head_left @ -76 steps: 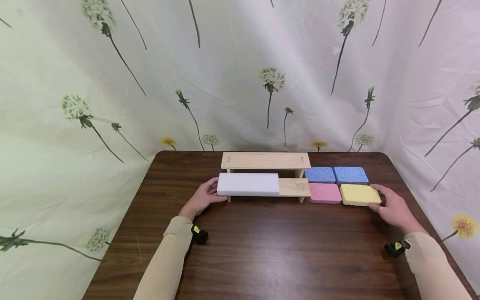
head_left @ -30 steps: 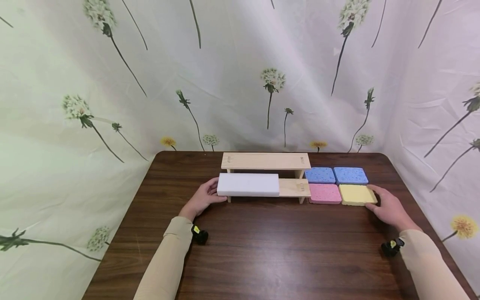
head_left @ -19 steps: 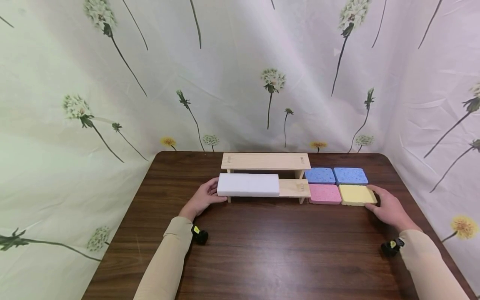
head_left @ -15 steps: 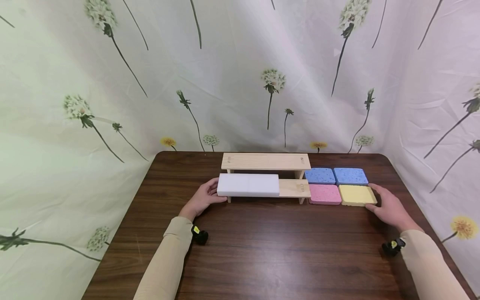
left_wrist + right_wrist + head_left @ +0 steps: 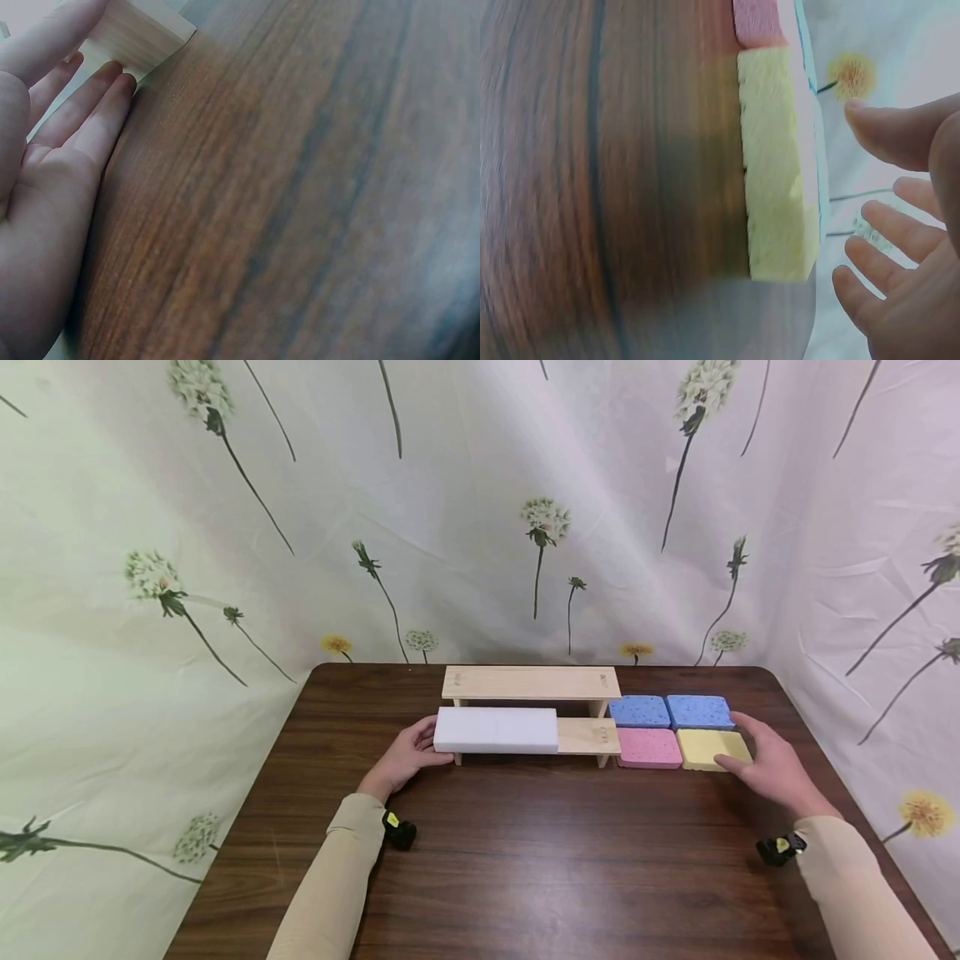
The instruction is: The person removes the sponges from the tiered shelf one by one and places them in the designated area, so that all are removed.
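My left hand rests at the left end of a two-step wooden stand. In the left wrist view its fingers lie nearly straight against the stand's end panel. On the lower step lies a white foam-like block. My right hand hovers over the right end of a yellow sponge, its thumb above the top face. The right wrist view shows those fingers spread and apart from the yellow sponge. A pink sponge lies beside the yellow one.
Behind the pink and yellow sponges lie two blue sponges, one on the left and one on the right. All stand on a dark wood-grain table. A flower-print cloth hangs behind and at the sides.
Over these frames the yellow sponge slides slightly left, closer to the pink one. My right hand has since let go and lifted, its thumb now over the sponge. My left hand stays put.
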`<control>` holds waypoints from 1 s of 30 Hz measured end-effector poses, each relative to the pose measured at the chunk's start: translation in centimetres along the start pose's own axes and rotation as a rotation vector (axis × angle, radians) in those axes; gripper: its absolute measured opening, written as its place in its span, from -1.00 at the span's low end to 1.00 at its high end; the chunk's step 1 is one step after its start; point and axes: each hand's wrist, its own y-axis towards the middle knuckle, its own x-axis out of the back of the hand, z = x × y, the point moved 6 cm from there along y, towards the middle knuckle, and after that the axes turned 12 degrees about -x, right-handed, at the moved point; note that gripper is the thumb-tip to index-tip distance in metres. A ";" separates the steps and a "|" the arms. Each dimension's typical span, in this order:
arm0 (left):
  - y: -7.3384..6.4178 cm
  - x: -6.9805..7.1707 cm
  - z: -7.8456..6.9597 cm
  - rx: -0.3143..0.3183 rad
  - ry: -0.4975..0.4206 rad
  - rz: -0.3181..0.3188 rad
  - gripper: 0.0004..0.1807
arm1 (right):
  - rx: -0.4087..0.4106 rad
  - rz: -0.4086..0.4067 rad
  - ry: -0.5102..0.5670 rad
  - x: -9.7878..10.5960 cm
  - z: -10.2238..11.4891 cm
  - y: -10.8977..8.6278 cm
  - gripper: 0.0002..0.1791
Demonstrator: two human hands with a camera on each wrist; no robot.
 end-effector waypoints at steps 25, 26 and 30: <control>-0.2 0.0 -0.2 -0.006 -0.011 -0.003 -0.11 | 0.093 0.104 0.141 -3.5 7.3 1.0 -0.18; -0.2 0.0 -0.2 -0.007 -0.009 -0.002 -0.11 | 0.096 0.112 0.150 -3.7 7.6 1.0 -0.17; -0.2 -0.1 -0.3 -0.005 -0.011 0.001 -0.10 | 0.115 0.128 0.172 -4.2 8.8 1.0 -0.18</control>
